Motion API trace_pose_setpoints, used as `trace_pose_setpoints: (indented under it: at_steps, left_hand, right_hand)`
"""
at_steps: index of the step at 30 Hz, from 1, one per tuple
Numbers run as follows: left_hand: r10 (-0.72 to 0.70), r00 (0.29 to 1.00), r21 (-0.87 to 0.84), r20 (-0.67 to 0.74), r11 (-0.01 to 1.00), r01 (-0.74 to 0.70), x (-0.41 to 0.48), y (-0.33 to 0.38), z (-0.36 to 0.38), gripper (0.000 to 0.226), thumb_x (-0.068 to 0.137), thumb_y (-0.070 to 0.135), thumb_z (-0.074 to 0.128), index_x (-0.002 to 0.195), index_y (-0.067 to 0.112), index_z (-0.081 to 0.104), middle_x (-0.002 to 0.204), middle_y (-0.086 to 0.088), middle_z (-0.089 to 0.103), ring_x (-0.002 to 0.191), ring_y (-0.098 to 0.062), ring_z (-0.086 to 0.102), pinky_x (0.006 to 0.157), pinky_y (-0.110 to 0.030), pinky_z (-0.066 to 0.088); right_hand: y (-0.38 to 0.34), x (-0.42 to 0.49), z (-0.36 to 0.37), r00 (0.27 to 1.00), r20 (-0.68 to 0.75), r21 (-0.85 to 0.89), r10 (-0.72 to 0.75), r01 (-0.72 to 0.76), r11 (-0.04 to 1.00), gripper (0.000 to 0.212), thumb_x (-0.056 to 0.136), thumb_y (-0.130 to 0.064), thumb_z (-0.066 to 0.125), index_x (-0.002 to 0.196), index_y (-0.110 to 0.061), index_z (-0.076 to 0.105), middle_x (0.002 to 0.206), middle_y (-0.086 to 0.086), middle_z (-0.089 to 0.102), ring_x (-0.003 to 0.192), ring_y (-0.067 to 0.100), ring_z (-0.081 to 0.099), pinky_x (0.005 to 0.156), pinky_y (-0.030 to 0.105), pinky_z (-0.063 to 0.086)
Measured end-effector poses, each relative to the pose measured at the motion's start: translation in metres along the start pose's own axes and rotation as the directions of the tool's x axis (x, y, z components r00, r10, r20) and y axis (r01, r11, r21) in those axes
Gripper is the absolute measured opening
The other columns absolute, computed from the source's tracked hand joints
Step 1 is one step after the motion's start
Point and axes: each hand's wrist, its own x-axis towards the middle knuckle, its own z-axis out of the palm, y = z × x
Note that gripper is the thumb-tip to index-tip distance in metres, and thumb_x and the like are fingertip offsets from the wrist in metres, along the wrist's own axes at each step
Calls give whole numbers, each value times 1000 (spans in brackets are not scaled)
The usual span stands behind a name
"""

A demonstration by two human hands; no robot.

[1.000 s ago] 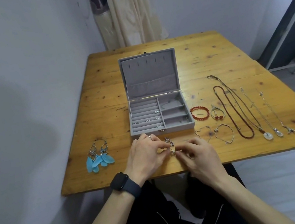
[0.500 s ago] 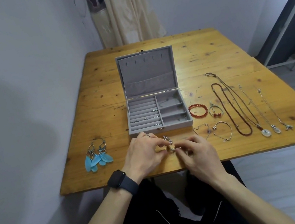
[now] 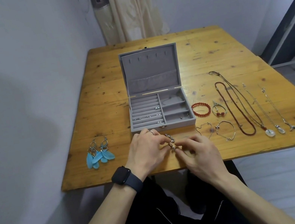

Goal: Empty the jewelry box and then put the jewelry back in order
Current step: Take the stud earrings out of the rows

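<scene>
A grey jewelry box (image 3: 191,119) stands open in the middle of the wooden table (image 3: 211,51), lid upright. Small studs sit in its ring rolls, and a thin chain lies in the top right compartment. Just in front of the box, my left hand (image 3: 147,151) and my right hand (image 3: 198,150) pinch a beaded charm bracelet (image 3: 171,141) between their fingertips, low over the table. Part of the bracelet is hidden under my fingers. A ring is on my left hand and a dark watch on that wrist.
Blue feather earrings (image 3: 99,155) lie at the left front. Right of the box lie a red bead bracelet (image 3: 201,109), a small corded bracelet (image 3: 218,109), two thin silver bracelets (image 3: 225,130), a long red bead necklace (image 3: 237,111) and several pendant necklaces (image 3: 266,110). A wall runs along the left.
Both hands stay on the bracelet in front of the box, with small finger movements. The view has tilted slightly.
</scene>
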Motion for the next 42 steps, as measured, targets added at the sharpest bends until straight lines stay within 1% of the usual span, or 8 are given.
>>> trace_pose_setpoints:
  at_steps: [13,19,24,28,33,36,39,42]
  left_hand:
    - [5,1000,-75,-16,997,-6,-1,-6,2,16,91,35,66,104,41,72,102,18,66,100,-9,51,88,-30,41]
    - [-13,997,-124,-75,992,4,1,-18,-7,14,90,35,66,100,40,73,98,19,69,97,-7,55,87,-32,45]
    - [-117,977,-166,-176,982,88,15,-36,-22,15,90,32,67,101,38,74,100,19,68,97,-6,54,82,-30,47]
    - [-182,966,-116,-183,980,162,36,-49,-29,18,91,35,64,108,39,70,108,17,65,101,-7,52,83,-31,50]
    - [-160,970,-92,-181,985,146,67,-48,-34,19,93,39,60,110,38,68,111,18,63,107,-7,50,91,-30,45]
    - [-152,976,-76,-158,987,142,85,-44,-31,23,94,40,58,113,35,69,113,14,64,109,-10,52,92,-31,46]
    - [-126,987,-21,-101,992,125,98,-40,-30,29,96,46,54,118,35,69,116,11,63,110,-14,52,91,-33,47]
    - [-116,993,24,-36,993,117,109,-40,-29,31,97,47,51,119,36,70,118,9,63,110,-16,50,91,-34,45]
  right_hand:
    - [2,0,0,1000,21,8,-3,2,1000,20,89,-36,72,109,-34,74,92,-13,60,84,10,57,73,40,53]
    - [-4,1,-13,996,76,140,55,-65,988,22,89,-23,74,109,-32,73,99,-18,62,82,3,62,74,22,53]
    - [-20,29,-28,999,31,116,-14,10,993,23,88,-25,74,108,-35,72,96,-20,63,87,2,60,72,9,45]
    - [-31,75,-28,998,53,10,-43,43,999,23,91,-32,70,114,-31,71,100,-16,60,84,-6,57,72,8,47]
    - [-34,126,-12,993,98,-186,-68,85,979,24,95,-38,63,117,-33,70,105,-10,62,93,7,58,78,24,51]
    - [-34,144,-1,988,152,-294,-29,74,953,28,97,-43,55,122,-36,67,107,-10,60,94,9,51,75,22,44]
    - [-34,152,5,979,203,-361,6,69,930,32,99,-47,51,127,-40,64,97,-12,51,90,10,43,72,23,37]
    - [-31,156,9,979,205,-370,18,61,927,31,99,-46,50,124,-42,66,94,-10,50,90,12,44,74,26,44]
